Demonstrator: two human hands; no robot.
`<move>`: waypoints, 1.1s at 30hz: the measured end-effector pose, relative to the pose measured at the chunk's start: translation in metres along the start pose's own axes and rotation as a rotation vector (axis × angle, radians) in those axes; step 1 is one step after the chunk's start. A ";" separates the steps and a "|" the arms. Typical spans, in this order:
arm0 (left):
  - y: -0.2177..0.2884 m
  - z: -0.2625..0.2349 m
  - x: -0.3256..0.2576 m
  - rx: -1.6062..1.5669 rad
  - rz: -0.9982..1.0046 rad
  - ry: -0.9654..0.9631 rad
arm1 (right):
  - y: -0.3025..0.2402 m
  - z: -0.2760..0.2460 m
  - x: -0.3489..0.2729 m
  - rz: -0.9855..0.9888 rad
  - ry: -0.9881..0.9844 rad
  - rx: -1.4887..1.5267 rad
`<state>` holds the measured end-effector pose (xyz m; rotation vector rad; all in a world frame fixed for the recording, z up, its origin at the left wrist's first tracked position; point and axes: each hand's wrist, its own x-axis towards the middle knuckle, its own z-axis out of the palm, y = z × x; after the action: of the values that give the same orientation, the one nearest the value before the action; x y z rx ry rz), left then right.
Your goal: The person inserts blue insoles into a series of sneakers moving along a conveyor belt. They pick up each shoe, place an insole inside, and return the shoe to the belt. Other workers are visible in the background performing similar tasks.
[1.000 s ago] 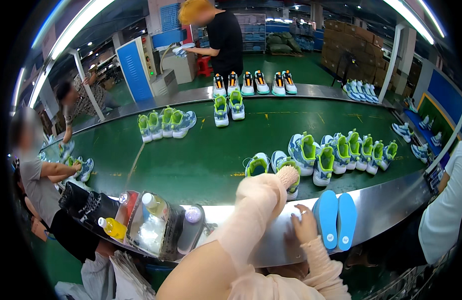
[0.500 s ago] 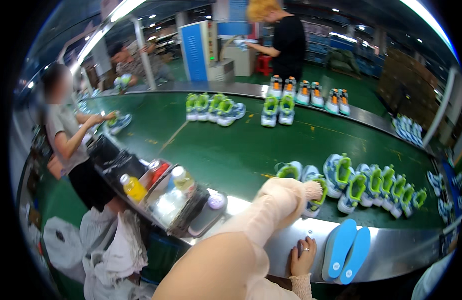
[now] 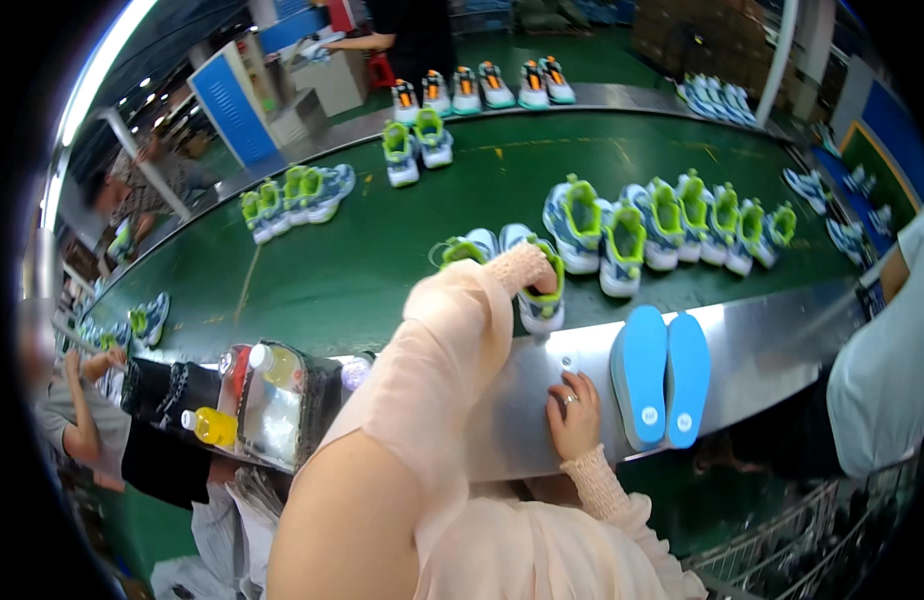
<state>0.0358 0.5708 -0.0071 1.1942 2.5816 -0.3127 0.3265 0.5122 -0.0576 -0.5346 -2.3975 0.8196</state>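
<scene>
My left hand (image 3: pixel 547 276) reaches into a blue-and-white sneaker with lime-green lining (image 3: pixel 542 311) on the green table; its fingers are hidden inside the shoe. A matching sneaker (image 3: pixel 469 247) stands just left of it, partly behind my sleeve. On the metal edge strip (image 3: pixel 517 430) rests my right hand (image 3: pixel 576 414), fingers loosely extended and a ring on one of them, with no object visible in it. Beside it lie two blue insoles, a left one (image 3: pixel 639 375) and a right one (image 3: pixel 688 375), side by side across the strip.
More lime-lined sneakers (image 3: pixel 664 228) line up to the right, others (image 3: pixel 299 200) at far left. Orange-trimmed sneakers (image 3: pixel 480 88) stand along the far ledge. A bin with bottles (image 3: pixel 282 405) sits at left. People work at left, behind the table and at right (image 3: pixel 887 350).
The view has swung right, so the table and shoes appear further left. My left hand stays at the same sneaker, my right hand on the metal strip.
</scene>
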 end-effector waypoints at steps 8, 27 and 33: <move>-0.025 0.012 -0.058 -1.283 0.218 0.341 | -0.004 -0.001 -0.007 -0.027 0.003 -0.009; -0.054 -0.012 -0.071 -0.714 -0.325 0.224 | -0.007 -0.012 -0.004 -0.086 -0.033 -0.111; -0.108 -0.037 -0.008 -0.546 -0.292 0.381 | 0.009 -0.024 0.002 -0.063 -0.093 -0.035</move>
<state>-0.0478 0.5077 0.0385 0.7319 2.8741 0.5897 0.3419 0.5305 -0.0470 -0.4416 -2.5042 0.7925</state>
